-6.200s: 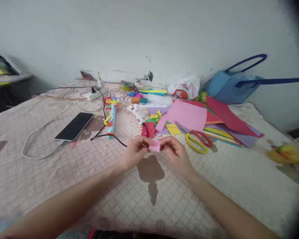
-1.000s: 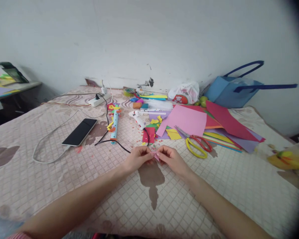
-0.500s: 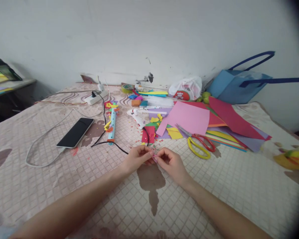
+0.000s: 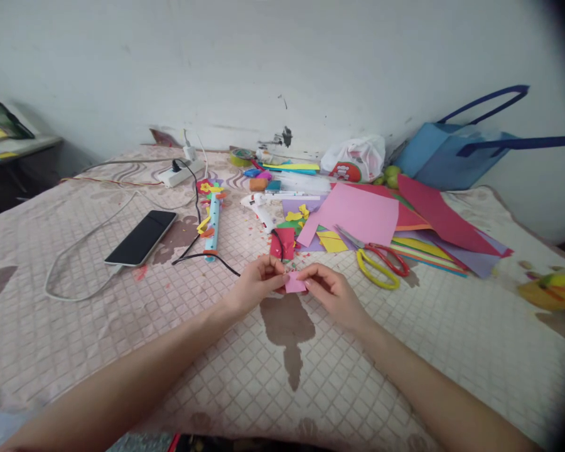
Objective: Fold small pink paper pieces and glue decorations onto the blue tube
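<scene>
A small pink paper piece [image 4: 295,283] is pinched between both hands, its flat face showing. My left hand [image 4: 260,282] grips its left edge with thumb and fingers. On the other edge, my right hand [image 4: 330,290] has a similar pinch. Just beyond the hands lies a red paper piece [image 4: 285,241], with a white glue gun [image 4: 260,212] behind it. Scissors [image 4: 377,266] with yellow and red handles rest to the right, partly on large pink paper [image 4: 358,213]. A light blue strip [image 4: 212,229] decorated with small paper shapes lies to the left.
A phone [image 4: 142,238] on a white cable lies at the left, with a power strip [image 4: 181,174] behind it. Black cord runs towards my left hand. Along the wall are a plastic bag [image 4: 358,160], green fruit [image 4: 392,176] and a blue bag [image 4: 452,157].
The pink paper now shows a flat, wider face between my fingers, where before only a narrow piece showed. My hands are slightly farther apart. The camera view has shifted a little.
</scene>
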Tool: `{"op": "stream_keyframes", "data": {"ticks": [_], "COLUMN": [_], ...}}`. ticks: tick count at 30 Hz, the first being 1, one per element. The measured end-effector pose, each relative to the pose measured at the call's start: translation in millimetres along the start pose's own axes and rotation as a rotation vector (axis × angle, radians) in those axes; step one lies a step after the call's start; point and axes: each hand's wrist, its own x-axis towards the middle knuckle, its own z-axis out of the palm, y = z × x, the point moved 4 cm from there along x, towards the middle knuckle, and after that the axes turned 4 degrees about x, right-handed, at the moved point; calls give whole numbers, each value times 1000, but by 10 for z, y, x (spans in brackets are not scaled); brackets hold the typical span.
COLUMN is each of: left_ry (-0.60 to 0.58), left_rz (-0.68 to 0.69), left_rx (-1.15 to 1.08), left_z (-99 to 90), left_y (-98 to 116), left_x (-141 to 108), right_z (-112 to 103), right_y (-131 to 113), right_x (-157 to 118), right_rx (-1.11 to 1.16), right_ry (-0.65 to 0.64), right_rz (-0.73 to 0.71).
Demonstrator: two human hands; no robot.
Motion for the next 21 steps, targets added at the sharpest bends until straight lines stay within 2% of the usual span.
{"op": "stream_keyframes", "data": {"ticks": [6,9,15,21], "left_ry": [-69,-52,9,25], "left_rz": [151,230,262,297], "left_rx": [135,203,149,160], "left_z": [-7,-11,30,81], "left_y": [75,87,97,90], "left_x": [34,92,189,151], "right_z": [-57,-70,-108,-110], "right_y": [17,3,-68,-39], "right_x": [24,64,136,80], "right_rx": [-44,-34,-20,14], "right_ry": [54,59,82,128], "right_rz": [-104,-128,-163,-147]}}
